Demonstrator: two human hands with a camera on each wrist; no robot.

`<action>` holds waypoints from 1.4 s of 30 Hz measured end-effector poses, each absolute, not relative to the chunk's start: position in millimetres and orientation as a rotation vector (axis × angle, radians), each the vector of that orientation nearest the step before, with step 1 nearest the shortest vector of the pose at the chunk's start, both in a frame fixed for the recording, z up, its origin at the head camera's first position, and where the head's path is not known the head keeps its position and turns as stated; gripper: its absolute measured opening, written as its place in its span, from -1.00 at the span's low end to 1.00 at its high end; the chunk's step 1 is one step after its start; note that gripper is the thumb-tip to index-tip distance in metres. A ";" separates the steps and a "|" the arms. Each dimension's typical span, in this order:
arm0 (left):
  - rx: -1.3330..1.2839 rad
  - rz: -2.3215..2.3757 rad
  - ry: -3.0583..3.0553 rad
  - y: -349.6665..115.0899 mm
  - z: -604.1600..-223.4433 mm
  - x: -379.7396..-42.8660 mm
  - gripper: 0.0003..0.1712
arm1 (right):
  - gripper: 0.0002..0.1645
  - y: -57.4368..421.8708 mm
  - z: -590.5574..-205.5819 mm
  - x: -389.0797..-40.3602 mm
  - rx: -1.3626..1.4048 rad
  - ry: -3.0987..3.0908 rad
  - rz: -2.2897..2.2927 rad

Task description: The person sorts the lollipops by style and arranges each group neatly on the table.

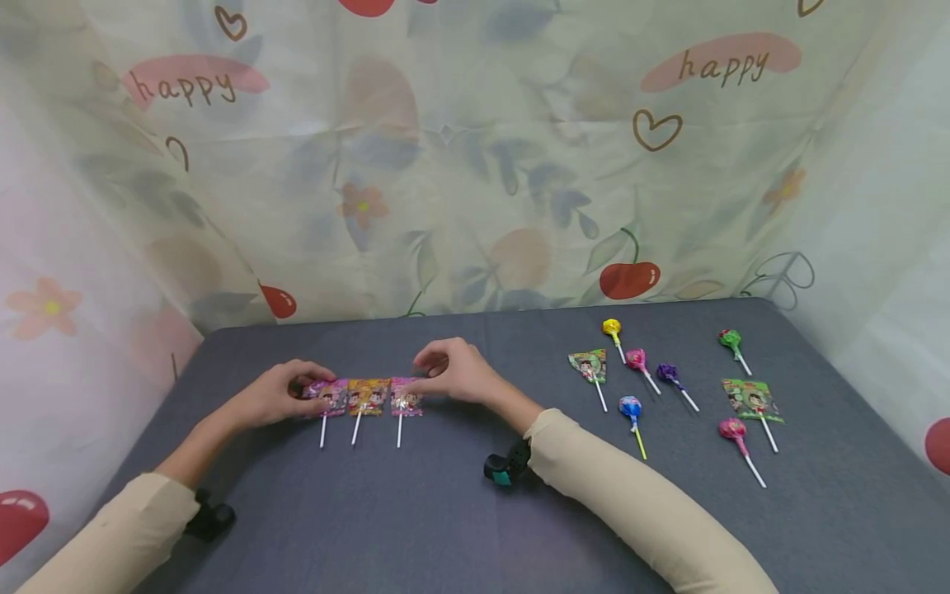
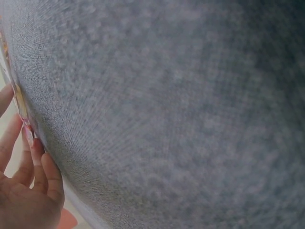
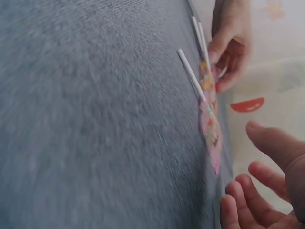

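Three flat-wrapped lollipops lie side by side at the left of the table, white sticks towards me. My left hand [image 1: 282, 392] holds the leftmost, a pink-purple lollipop [image 1: 337, 397], thumb at its near side and fingers at its far side, covering its left edge. An orange-wrapped lollipop [image 1: 368, 396] lies in the middle. On the right is a pink-wrapped lollipop [image 1: 405, 401], also visible in the right wrist view [image 3: 209, 126]. Beside it my right hand [image 1: 463, 375] has thumb and fingers spread apart, with nothing between them in the right wrist view.
More lollipops are scattered on the right of the dark grey table [image 1: 445, 520]: a green flat one [image 1: 590, 363], a yellow ball [image 1: 612, 327], a blue ball [image 1: 630, 406], a purple ball [image 1: 667, 372] and others. A patterned curtain [image 1: 460, 206] hangs behind the table.
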State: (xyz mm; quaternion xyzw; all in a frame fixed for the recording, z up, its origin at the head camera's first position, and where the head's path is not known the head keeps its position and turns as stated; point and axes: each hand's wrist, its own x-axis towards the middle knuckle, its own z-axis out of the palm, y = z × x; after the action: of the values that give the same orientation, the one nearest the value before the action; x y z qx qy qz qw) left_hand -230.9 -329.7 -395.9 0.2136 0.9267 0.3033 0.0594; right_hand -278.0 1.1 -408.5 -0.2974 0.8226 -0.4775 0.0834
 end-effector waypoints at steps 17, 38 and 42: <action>0.654 0.929 2.801 -329.7 -394.6 -229.6 -0.49 | -0.62 84.7 -389.6 -289.7 -0.887 2.322 -1.549; 0.662 0.904 2.825 -329.8 -395.9 -231.3 -0.50 | -0.44 226.8 -386.1 -302.6 -0.708 2.506 -1.401; 0.665 0.918 2.812 -330.0 -395.9 -230.1 -0.51 | -0.41 236.4 -390.5 -303.2 -0.729 2.473 -1.350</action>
State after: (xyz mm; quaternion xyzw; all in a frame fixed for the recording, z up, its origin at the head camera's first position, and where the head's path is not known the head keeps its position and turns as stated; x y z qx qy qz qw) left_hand -230.1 -330.0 -395.9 0.2191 0.9260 0.3024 0.0548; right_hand -303.2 236.4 -390.5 -0.2488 0.8441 -0.4608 0.1152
